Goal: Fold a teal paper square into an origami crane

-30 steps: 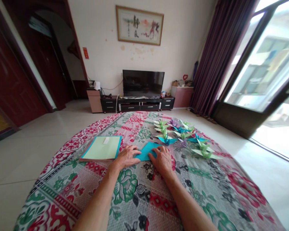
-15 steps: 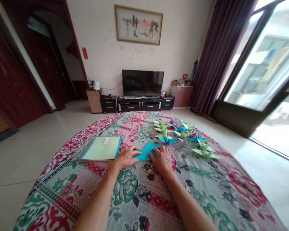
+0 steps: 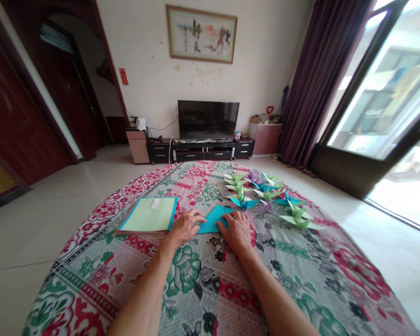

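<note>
A folded sheet of turquoise origami paper (image 3: 212, 222) lies on the cloth in front of me, with a slanted upper-left edge. My left hand (image 3: 186, 226) holds its left corner between thumb and bent fingers. On the right part of the paper rests my right hand (image 3: 237, 228), its thumb and curled fingertips holding the sheet down and covering that end. Left of my hands is a stack of square paper (image 3: 145, 217), pale green on top with turquoise showing at the edges. A small white slip (image 3: 155, 204) sits on the stack.
Several folded paper cranes (image 3: 244, 203) in green, turquoise and purple stand in rows at the right, beyond my right hand. A flowered tablecloth (image 3: 192, 298) covers the round table. Past it are a television (image 3: 208, 120) on a low black cabinet and a glass door (image 3: 364, 107).
My left fingers have shifted slightly at the paper's left corner. The right hand and the turquoise paper look nearly unmoved; the view has tilted a little.
</note>
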`<state>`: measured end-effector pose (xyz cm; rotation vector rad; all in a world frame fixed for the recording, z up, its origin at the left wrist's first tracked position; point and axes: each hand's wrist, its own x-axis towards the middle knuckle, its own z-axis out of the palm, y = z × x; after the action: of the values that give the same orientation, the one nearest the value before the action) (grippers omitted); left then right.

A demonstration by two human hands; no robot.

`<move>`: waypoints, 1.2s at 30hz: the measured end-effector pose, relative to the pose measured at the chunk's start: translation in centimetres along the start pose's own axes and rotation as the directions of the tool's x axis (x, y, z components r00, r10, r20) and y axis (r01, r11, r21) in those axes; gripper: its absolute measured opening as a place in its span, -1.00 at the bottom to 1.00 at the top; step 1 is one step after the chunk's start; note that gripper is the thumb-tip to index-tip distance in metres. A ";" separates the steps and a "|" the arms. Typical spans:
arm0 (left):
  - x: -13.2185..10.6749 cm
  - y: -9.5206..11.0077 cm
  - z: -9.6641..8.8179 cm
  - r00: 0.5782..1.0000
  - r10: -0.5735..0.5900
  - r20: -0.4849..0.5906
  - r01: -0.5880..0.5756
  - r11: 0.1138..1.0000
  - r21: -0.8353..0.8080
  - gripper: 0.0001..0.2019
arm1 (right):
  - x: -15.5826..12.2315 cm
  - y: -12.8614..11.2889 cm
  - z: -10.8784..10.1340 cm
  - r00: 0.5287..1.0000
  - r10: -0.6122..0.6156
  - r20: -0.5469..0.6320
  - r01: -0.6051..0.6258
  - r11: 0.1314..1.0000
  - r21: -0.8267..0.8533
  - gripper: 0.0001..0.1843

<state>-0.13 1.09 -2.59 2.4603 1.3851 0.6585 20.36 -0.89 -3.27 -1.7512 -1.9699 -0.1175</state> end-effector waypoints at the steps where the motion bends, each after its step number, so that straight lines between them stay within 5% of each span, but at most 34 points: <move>1: -0.1 0.1 0.1 1.000 0.007 -0.014 -0.007 1.000 -0.001 -0.67 | 0.0 0.0 0.0 1.000 0.001 0.002 -0.001 1.000 0.002 -0.66; 10: -0.4 0.2 0.6 1.000 0.006 -0.003 -0.006 0.999 0.038 -0.59 | 0.0 0.1 -0.1 1.000 -0.002 0.002 0.002 1.000 0.004 -0.66; 16: -0.6 1.5 0.5 0.995 -0.042 -0.093 0.047 0.998 0.050 -0.85 | 0.0 0.1 0.1 1.000 0.008 0.008 -0.008 1.000 0.013 -0.65; 36: -0.5 1.3 1.1 0.994 -0.064 -0.088 0.067 0.997 0.032 -0.90 | -0.5 3.2 -0.9 1.000 0.031 0.005 -0.031 0.997 0.069 -0.69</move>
<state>1.14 0.04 -3.10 2.4279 1.5147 0.7403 23.75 -1.13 -3.51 -1.7383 -1.9258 -0.0349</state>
